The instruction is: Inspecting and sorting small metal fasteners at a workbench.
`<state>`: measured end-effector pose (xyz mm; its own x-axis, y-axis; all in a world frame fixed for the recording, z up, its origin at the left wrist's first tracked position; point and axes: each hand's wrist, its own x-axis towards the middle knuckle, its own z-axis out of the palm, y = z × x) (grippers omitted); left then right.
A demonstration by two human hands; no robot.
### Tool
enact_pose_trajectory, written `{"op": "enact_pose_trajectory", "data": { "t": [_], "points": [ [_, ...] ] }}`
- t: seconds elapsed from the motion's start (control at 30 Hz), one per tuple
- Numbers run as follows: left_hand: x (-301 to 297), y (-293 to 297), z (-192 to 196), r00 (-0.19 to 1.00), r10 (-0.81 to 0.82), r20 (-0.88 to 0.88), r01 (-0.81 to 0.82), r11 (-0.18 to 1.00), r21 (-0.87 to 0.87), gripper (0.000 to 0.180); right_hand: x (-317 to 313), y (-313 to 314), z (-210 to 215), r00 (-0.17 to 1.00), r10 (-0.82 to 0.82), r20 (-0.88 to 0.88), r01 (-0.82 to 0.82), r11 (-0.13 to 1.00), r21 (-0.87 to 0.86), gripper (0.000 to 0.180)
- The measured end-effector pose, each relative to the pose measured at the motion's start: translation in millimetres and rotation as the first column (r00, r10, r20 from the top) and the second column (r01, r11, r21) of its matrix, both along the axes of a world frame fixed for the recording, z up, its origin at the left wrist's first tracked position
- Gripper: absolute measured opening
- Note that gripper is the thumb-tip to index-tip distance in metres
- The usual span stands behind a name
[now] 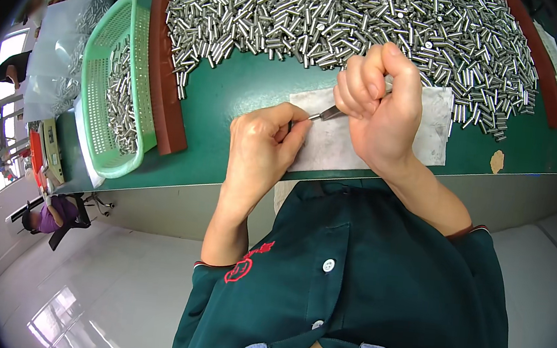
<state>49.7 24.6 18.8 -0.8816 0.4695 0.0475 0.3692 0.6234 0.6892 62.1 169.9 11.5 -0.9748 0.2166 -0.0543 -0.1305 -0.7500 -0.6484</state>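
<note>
My left hand [258, 138] is closed in a pinch, thumb against fingers. A small piece, mostly hidden by the fingertips, is in that pinch; I cannot make out its kind. My right hand [387, 107] is wrapped round a slim dark hand tool [332, 113] that points left. Its narrow shiny end meets the left fingertips; whether it touches the held piece is hidden. Below both hands lies a smudged pale sheet [380, 140] on the green tabletop [219, 96]. Beyond them spreads a large heap of short, shiny metal pins [349, 22].
Red-brown rails [164, 80] flank the pin heap. At left stands a light green perforated basket [89, 72] holding more pins, near clear bags [57, 49] of pins. A tan scrap [497, 161] lies near the table's front edge. Another person [57, 214] sits far left.
</note>
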Motion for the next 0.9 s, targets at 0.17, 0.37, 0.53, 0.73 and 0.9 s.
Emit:
{"op": "enact_pose_trajectory", "data": {
  "t": [0.17,0.37,0.53,0.73,0.9],
  "points": [
    [0.0,0.2,-0.3,1.0,-0.006,-0.011,0.006,1.0,0.0,0.006,0.3,-1.3,-0.1,1.0,-0.012,-0.003,0.012,1.0,-0.002,0.036],
    [-0.3,-0.4,-3.1,1.0,0.002,-0.007,-0.002,1.0,0.012,0.006,0.5,-6.1,2.8,0.999,-0.036,0.003,0.036,0.999,0.022,0.036],
    [-2.9,0.5,-1.7,0.999,-0.035,-0.007,0.035,0.999,-0.009,0.007,-0.2,-15.4,5.6,0.996,-0.077,-0.049,0.087,0.959,0.27,0.038],
    [-2.1,1.5,0.5,0.996,-0.044,-0.072,0.043,0.999,-0.013,0.006,0.5,-20.7,5.4,0.991,-0.053,-0.123,0.096,0.922,0.375,0.035],
    [-1.5,1.3,3.8,0.941,0.094,0.326,-0.17,0.962,0.214,0.007,0.8,-16.5,2.8,0.995,-0.09,-0.034,0.096,0.968,0.231,0.036]
  ]
}}
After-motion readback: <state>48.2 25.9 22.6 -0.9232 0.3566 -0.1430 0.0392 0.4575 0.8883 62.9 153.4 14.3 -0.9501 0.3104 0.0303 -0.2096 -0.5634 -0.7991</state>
